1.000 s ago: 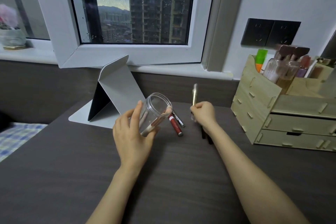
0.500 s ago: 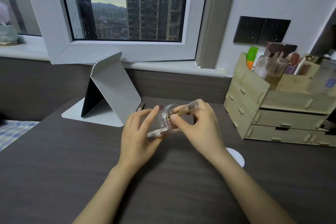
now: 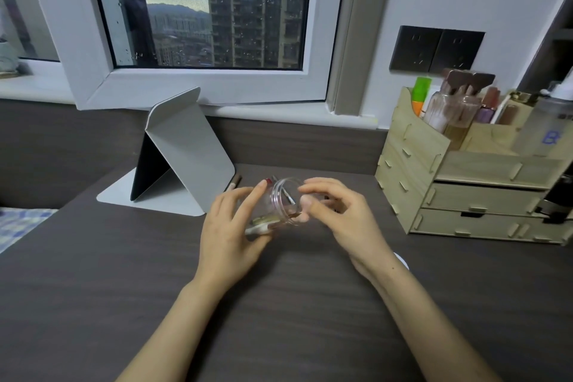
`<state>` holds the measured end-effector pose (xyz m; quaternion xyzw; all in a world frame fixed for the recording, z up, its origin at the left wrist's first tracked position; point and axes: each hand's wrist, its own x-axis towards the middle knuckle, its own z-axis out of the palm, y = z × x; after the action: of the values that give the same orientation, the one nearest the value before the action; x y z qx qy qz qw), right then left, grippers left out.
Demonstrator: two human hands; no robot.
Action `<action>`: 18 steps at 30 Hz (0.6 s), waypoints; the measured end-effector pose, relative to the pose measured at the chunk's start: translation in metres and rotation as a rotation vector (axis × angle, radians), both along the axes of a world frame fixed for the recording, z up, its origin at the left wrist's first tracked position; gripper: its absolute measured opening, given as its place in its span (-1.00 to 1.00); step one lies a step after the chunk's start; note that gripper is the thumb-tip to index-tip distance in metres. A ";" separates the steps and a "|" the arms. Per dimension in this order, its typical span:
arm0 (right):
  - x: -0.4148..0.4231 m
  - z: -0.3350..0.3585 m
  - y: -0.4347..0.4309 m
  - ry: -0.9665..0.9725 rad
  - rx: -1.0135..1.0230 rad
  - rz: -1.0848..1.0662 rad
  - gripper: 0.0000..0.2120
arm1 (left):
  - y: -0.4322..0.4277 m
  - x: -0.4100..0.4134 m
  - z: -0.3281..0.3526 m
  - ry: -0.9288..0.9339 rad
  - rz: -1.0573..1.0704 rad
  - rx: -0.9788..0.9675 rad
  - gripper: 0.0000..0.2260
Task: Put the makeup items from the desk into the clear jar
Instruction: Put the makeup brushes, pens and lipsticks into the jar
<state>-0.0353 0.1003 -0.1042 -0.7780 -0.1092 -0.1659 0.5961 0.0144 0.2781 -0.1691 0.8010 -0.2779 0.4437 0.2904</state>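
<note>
Surface [image 3: 124, 304] below would catch any spill, since the clear jar [image 3: 279, 206], clasped tilted in the left hand [image 3: 229, 232], points its mouth sideways. Right hand [image 3: 338, 220] hovers at the rim, fingers loosely curled around nothing I can see. Tilted further, the makeup items [image 3: 263, 222] inside could slide out.

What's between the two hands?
Head view: the clear jar, tilted on its side, sits between the left hand and right hand.
</note>
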 end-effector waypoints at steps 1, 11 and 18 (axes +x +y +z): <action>0.003 -0.002 -0.004 -0.011 0.090 -0.035 -0.89 | 0.000 0.000 0.000 0.002 0.007 0.001 -0.26; 0.093 -0.059 -0.071 0.448 -0.743 -0.715 -0.66 | 0.004 0.006 -0.004 0.060 0.092 -0.037 -0.34; 0.112 -0.055 -0.078 0.581 -0.805 -0.704 -0.79 | 0.005 0.006 -0.003 0.063 0.092 -0.030 -0.33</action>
<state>0.0768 0.0220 -0.1588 -0.9451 0.2675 -0.0795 0.1701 0.0202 0.2830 -0.1722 0.8221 -0.2246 0.4352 0.2902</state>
